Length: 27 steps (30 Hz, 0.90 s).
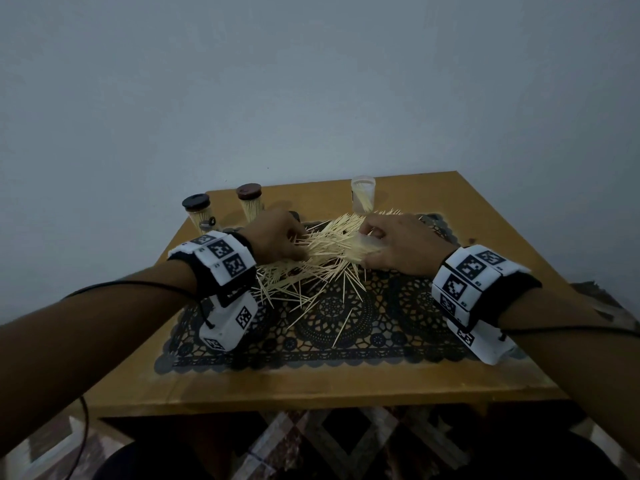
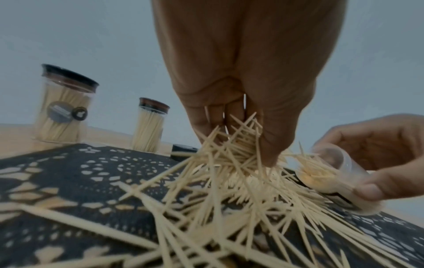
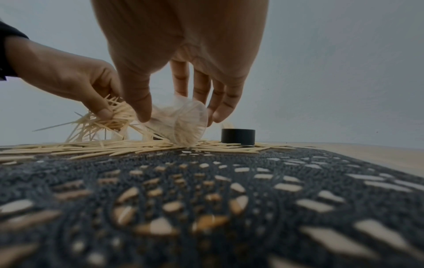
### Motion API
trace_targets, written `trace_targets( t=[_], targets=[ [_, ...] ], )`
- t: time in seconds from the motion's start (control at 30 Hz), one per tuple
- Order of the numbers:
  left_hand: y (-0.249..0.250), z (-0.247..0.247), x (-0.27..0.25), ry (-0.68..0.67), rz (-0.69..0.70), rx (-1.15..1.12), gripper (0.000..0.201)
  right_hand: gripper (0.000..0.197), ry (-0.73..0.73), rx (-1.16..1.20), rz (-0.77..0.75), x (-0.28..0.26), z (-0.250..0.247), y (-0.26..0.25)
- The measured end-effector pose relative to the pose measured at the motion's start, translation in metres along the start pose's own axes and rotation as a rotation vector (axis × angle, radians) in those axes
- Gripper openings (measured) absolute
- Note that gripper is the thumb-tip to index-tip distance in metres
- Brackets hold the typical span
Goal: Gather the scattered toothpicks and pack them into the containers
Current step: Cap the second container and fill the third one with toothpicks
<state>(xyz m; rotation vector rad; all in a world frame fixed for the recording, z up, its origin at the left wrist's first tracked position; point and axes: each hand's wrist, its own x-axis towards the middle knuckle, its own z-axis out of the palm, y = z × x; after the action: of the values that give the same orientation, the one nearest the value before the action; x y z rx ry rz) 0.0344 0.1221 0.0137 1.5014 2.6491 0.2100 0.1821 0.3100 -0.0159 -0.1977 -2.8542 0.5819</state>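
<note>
At the far left of the wooden surface [image 1: 450, 368], two capped containers [image 1: 197, 211] packed with toothpicks are seen standing upright, just beyond the black lace mat [image 1: 346, 327]. A bunch of toothpicks is pinched in the curled fingers of the left hand [image 1: 277, 239] over the scattered toothpicks [image 1: 311, 268], which are heaped across the mat's far half. A clear container [image 2: 332, 174], tilted on its side with its mouth toward the heap, is gripped by the right hand [image 1: 398, 244]. Behind it, an uncapped container [image 1: 363, 194] partly filled with toothpicks is seen upright. A black cap [image 3: 238, 135] is set near the heap.
</note>
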Motion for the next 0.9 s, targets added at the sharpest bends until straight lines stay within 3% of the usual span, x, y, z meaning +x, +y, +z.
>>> trace_targets(
  t=[0.3,0.7,0.9],
  targets=[
    [-0.007,-0.014,-0.006,-0.076,0.057,-0.116,0.026,0.044,0.055,-0.039,-0.025,0.001,0.002,0.002],
    [0.032,-0.007,0.012,-0.093,0.218,0.13,0.017,0.046,-0.016,-0.023,-0.09,0.001,0.003,-0.003],
    [0.043,-0.007,0.014,-0.062,0.196,0.201,0.046,0.047,-0.018,-0.044,-0.095,0.001,0.003,-0.002]
  ],
)
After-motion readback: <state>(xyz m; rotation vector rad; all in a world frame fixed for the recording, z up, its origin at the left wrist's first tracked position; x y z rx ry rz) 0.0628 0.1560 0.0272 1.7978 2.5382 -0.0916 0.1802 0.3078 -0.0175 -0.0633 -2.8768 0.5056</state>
